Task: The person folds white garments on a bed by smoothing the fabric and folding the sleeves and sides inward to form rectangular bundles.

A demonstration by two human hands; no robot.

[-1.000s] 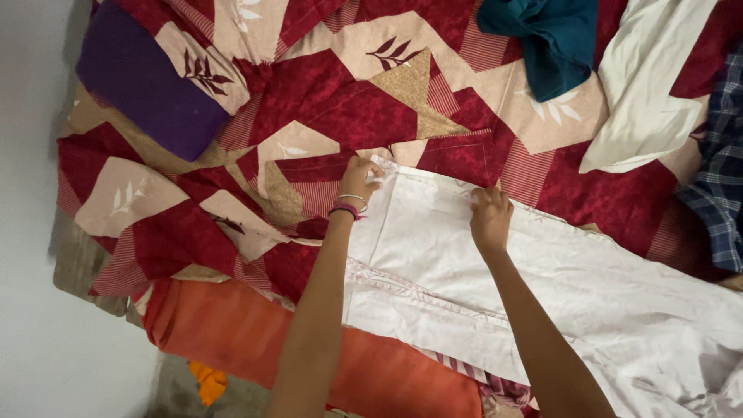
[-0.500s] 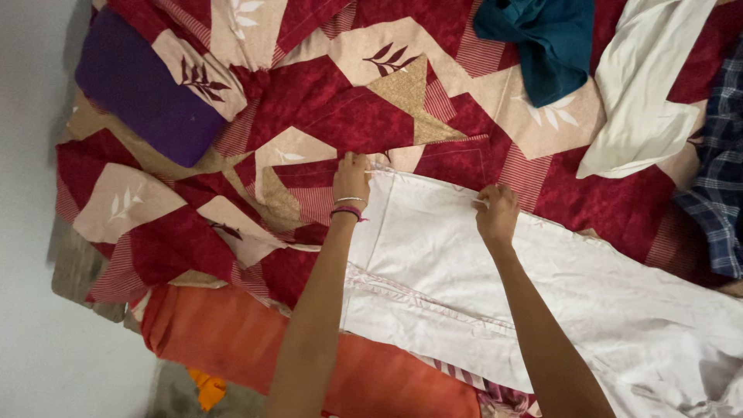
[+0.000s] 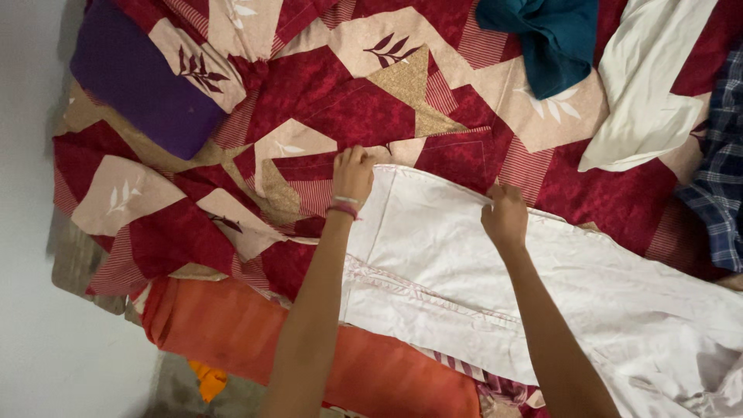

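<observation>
Cloth is what both hands work on: a pale, off-white garment [image 3: 495, 263] lies spread across the middle of a bed, its far hem running from centre-left down toward the right, its bulk trailing off to the near right corner where it bunches into wrinkles. The left hand [image 3: 352, 176] sits at the far-left corner of that hem, fingers curled close together and pinching the corner, with a pink band and a thin bangle at the wrist. The right hand [image 3: 505, 217] grips the same far edge further right, fingers folded down over the hem; whether the thumb is under the cloth I cannot tell. The fabric looks light, thin and limp, likely to sag and crease wherever it is not held, so the stitched hem and the seam line running along its near side seem the firmest places to take hold. It should slide easily over the red and beige patchwork bedspread [image 3: 325, 108] beneath. Open room lies far and left of the hands, on bare bedspread. Further left a purple pillow [image 3: 139, 85] rests near the bed's edge. To the far right, well apart, lie a teal cloth [image 3: 549, 39], a cream garment [image 3: 650, 85] and a blue checked shirt [image 3: 724, 178]. An orange bolster [image 3: 309, 356] runs along the near edge, partly under the garment.
</observation>
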